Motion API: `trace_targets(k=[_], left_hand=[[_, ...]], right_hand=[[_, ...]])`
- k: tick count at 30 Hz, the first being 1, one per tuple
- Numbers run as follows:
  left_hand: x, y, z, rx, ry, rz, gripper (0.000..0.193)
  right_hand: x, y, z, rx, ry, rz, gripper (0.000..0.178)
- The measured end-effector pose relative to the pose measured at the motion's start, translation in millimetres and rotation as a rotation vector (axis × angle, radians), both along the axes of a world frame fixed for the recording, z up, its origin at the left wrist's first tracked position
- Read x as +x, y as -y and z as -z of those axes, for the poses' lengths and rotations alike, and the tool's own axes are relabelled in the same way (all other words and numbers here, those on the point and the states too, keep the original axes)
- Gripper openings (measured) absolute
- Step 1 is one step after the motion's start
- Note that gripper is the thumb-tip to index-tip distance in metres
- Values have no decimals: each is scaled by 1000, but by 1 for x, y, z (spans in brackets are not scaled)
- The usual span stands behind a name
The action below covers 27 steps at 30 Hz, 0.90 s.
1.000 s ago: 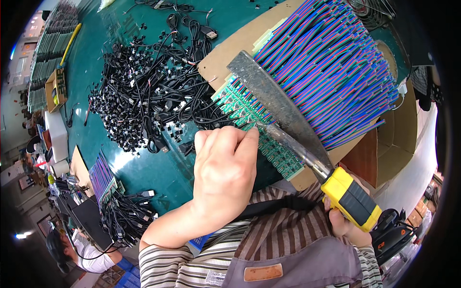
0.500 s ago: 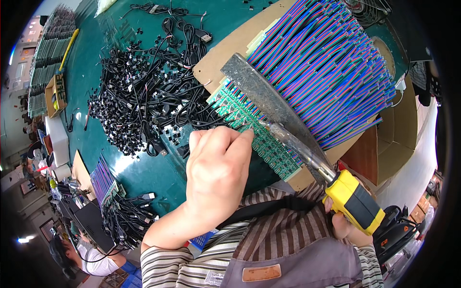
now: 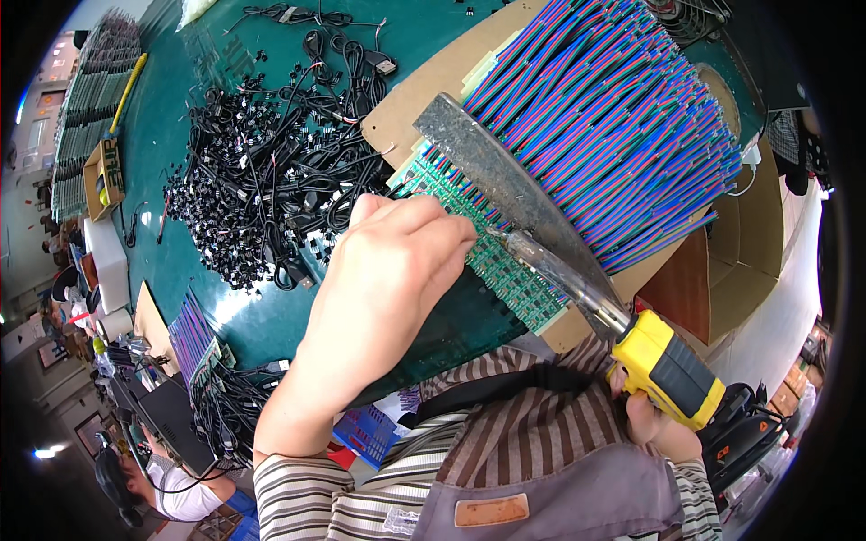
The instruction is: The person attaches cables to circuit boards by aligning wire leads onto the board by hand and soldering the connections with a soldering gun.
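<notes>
My left hand [image 3: 383, 275] is closed in a pinch, its fingertips at a row of small green circuit boards [image 3: 514, 284]; what they hold, if anything, is hidden. My right hand [image 3: 657, 424] grips a yellow and black soldering gun [image 3: 669, 368], its metal barrel pointing up and left with the tip at the boards, close to my left fingertips. A dark, worn metal bar [image 3: 514, 180] lies across the board row. Beyond it fan out many flat ribbon wires [image 3: 604, 135] in blue, red, green and black, on a brown board [image 3: 383, 135].
A big heap of black cables [image 3: 271, 180] with small connectors covers the green table [image 3: 271, 334] at left. More USB cables [image 3: 230, 406] hang at the lower left. An open cardboard box [image 3: 749, 243] stands at right. Another person [image 3: 185, 487] sits at lower left.
My left hand has shifted up and slightly left, with the forearm reaching further over the table; its fingers stay pinched. The soldering gun has barely moved. More of a blue tray shows below my forearm.
</notes>
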<state>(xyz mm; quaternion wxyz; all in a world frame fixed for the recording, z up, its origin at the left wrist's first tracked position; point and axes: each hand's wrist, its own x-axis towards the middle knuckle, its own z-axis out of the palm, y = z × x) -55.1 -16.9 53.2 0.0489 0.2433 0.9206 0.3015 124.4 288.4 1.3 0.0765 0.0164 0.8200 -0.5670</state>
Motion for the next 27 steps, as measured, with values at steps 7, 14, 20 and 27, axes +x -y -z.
trace_targets(k=[7, 14, 20, 27], left_hand=[[-10, 1, -5, -57, 38, 104, 7], [-10, -2, -2, -43, 78, 64, 5], [-9, -3, 1, -40, 74, 37, 4], [-10, -4, 1, -27, 75, 26, 5]], right_hand=[[0, -1, 2, 13, 22, -14, 37], [-29, 18, -26, 55, -95, -58, 33], [-50, 16, -33, 190, -257, -251, 33], [-5, -2, -5, 14, 9, -2, 39]])
